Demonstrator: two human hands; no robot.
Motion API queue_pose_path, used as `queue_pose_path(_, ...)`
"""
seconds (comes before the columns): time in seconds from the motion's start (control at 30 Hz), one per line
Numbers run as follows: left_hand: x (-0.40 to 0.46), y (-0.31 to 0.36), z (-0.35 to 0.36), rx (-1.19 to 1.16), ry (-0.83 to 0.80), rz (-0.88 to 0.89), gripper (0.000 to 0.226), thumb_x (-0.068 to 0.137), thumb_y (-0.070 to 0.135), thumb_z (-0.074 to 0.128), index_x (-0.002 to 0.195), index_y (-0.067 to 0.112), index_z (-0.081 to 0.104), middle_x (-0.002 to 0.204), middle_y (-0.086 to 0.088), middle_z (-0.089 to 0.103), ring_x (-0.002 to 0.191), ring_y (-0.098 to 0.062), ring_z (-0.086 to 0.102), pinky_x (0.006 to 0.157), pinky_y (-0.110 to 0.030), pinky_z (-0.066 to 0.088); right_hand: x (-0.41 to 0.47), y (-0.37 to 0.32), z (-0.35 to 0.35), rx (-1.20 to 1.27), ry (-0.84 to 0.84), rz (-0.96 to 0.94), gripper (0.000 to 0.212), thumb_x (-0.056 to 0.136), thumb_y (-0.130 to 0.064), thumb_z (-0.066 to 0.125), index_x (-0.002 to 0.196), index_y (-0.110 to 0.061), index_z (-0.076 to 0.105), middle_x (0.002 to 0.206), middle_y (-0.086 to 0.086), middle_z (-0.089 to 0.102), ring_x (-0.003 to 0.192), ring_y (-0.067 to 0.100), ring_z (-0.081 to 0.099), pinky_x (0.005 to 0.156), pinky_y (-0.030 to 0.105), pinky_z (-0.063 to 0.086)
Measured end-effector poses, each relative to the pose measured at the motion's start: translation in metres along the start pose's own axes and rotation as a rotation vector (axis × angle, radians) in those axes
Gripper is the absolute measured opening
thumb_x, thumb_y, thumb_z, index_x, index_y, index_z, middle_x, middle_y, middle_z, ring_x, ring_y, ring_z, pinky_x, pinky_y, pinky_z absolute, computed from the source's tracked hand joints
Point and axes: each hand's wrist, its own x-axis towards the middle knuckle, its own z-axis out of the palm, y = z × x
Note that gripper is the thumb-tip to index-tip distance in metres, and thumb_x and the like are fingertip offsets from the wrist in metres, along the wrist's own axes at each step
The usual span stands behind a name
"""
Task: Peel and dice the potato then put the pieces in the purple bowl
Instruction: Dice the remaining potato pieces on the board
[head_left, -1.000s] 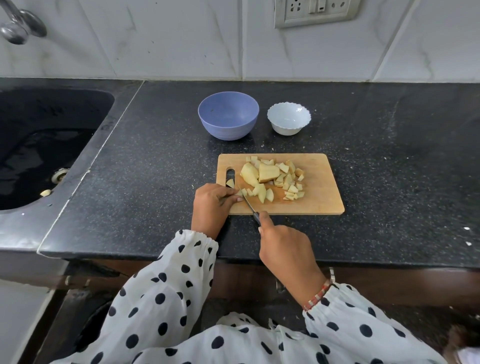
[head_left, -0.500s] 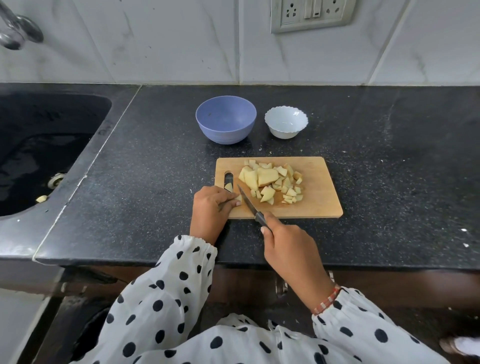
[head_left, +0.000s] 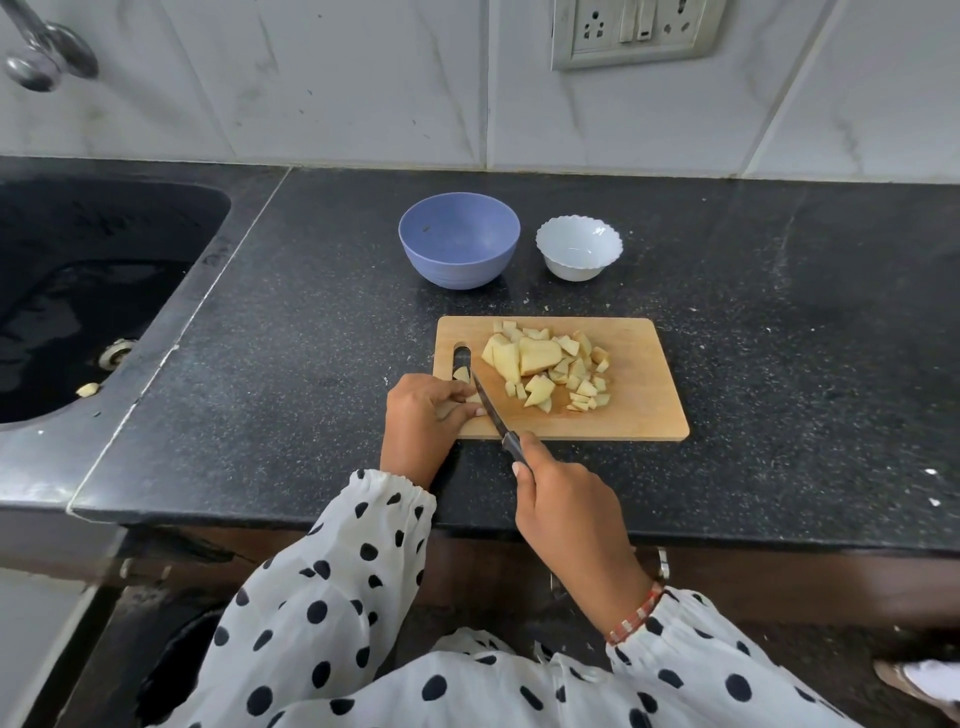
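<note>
A wooden cutting board (head_left: 644, 410) lies on the black counter with a heap of peeled potato pieces (head_left: 545, 366) in its middle, some large, some diced. My left hand (head_left: 426, 415) sits at the board's left front corner and pinches a small potato piece (head_left: 471, 398) against the wood. My right hand (head_left: 566, 499) grips the handle of a small knife (head_left: 488, 402); its blade lies right beside my left fingertips. The purple bowl (head_left: 459, 240) stands behind the board and looks empty.
A white scalloped bowl (head_left: 578, 254) stands right of the purple one. A black sink (head_left: 78, 291) fills the left side, with a tap (head_left: 41, 60) above it. A wall socket (head_left: 636, 31) is on the tiled wall. Bare counter stretches to the right.
The knife blade has moved left and forward along the board, closer to my left fingertips. My left hand stays at the board's corner. The camera view has tilted slightly downward.
</note>
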Motion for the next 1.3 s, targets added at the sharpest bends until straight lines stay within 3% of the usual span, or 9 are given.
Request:
queue_pose_path(0.1, -0.001, 0.003, -0.004, -0.048, -0.004, -0.019, 0.014, 0.067, 0.007, 0.078, 0.081, 0.005, 0.074, 0.076, -0.005, 0.07, 0.079, -0.016, 0.057, 0.076, -0.003, 0.035, -0.001, 0.0, 0.002, -0.058, -0.01, -0.012, 0.046, 0.102, -0.03, 0.027, 0.146, -0.02, 0.025, 0.091, 0.001, 0.066, 0.08, 0.018, 0.063, 0.065, 0.03, 0.048)
queue_pose_path(0.3, -0.001, 0.004, -0.004, -0.097, 0.027, -0.094, 0.011, 0.067, 0.007, 0.078, 0.078, 0.007, 0.074, 0.078, -0.004, 0.069, 0.078, -0.01, 0.056, 0.075, -0.002, 0.038, -0.002, -0.001, 0.006, -0.127, -0.021, -0.03, 0.046, 0.102, -0.028, 0.028, 0.146, -0.017, 0.024, 0.09, 0.002, 0.067, 0.079, 0.019, 0.064, 0.063, 0.03, 0.048)
queue_pose_path(0.47, -0.001, 0.004, -0.004, -0.098, 0.008, -0.087, 0.01, 0.069, 0.008, 0.078, 0.078, 0.008, 0.075, 0.078, -0.003, 0.069, 0.078, -0.01, 0.057, 0.073, -0.002, 0.038, 0.0, -0.003, 0.005, -0.261, -0.041, -0.067, 0.05, 0.098, -0.019, 0.035, 0.146, -0.015, 0.02, 0.09, 0.004, 0.065, 0.076, 0.022, 0.063, 0.05, 0.029, 0.034)
queue_pose_path(0.63, -0.001, 0.003, -0.003, -0.045, -0.001, -0.009, 0.01, 0.068, 0.006, 0.078, 0.077, 0.008, 0.074, 0.074, -0.002, 0.07, 0.076, -0.002, 0.054, 0.074, 0.002, 0.035, 0.002, 0.001, -0.003, -0.374, -0.055, -0.115, 0.055, 0.095, -0.011, 0.035, 0.147, -0.015, 0.017, 0.075, 0.002, 0.047, 0.06, 0.019, 0.045, 0.042, 0.027, 0.021)
queue_pose_path(0.77, -0.001, 0.004, -0.002, -0.011, 0.001, 0.032, 0.011, 0.068, 0.008, 0.077, 0.078, 0.008, 0.074, 0.074, -0.002, 0.07, 0.076, -0.004, 0.053, 0.079, 0.0, 0.033, 0.008, 0.012, -0.009, -0.24, -0.019, -0.081, 0.046, 0.1, -0.024, 0.034, 0.145, -0.023, 0.025, 0.088, 0.0, 0.064, 0.076, 0.018, 0.06, 0.051, 0.027, 0.033)
queue_pose_path(0.9, -0.001, 0.003, 0.0, 0.024, 0.014, 0.065, 0.011, 0.069, 0.015, 0.07, 0.077, 0.009, 0.073, 0.072, -0.002, 0.069, 0.073, -0.013, 0.056, 0.078, -0.009, 0.033, 0.002, 0.018, -0.009, -0.312, 0.033, -0.082, 0.046, 0.099, -0.025, 0.035, 0.145, -0.024, 0.028, 0.085, 0.0, 0.065, 0.07, 0.017, 0.061, 0.043, 0.024, 0.028)
queue_pose_path(1.1, 0.001, 0.001, 0.006, 0.074, -0.003, 0.215, 0.008, 0.068, 0.015, 0.072, 0.074, 0.01, 0.072, 0.069, 0.0, 0.068, 0.067, -0.015, 0.059, 0.073, -0.027, 0.046, 0.006, 0.026, -0.014, 0.334, 0.058, 0.123, 0.038, 0.095, -0.026, 0.05, 0.132, -0.023, 0.052, 0.107, -0.001, 0.068, 0.096, 0.018, 0.062, 0.075, 0.024, 0.048)
queue_pose_path(1.2, 0.001, 0.0, 0.006, 0.062, 0.017, 0.224, 0.007, 0.071, 0.017, 0.071, 0.076, 0.012, 0.072, 0.074, 0.002, 0.069, 0.071, -0.014, 0.063, 0.073, -0.033, 0.049, 0.011, 0.031, -0.018, 0.557, 0.086, 0.182, 0.034, 0.093, -0.019, 0.054, 0.126, -0.019, 0.059, 0.104, -0.012, 0.063, 0.095, 0.005, 0.058, 0.066, 0.002, 0.038)
queue_pose_path(1.3, -0.003, 0.007, 0.008, 0.033, 0.047, 0.212, 0.013, 0.076, 0.024, 0.065, 0.078, 0.013, 0.072, 0.08, 0.003, 0.07, 0.078, -0.013, 0.063, 0.077, -0.033, 0.048, 0.015, 0.035, -0.025, 0.638, 0.136, 0.214, 0.032, 0.093, -0.017, 0.054, 0.124, -0.016, 0.06, 0.092, -0.017, 0.06, 0.077, -0.004, 0.053, 0.062, 0.0, 0.038)
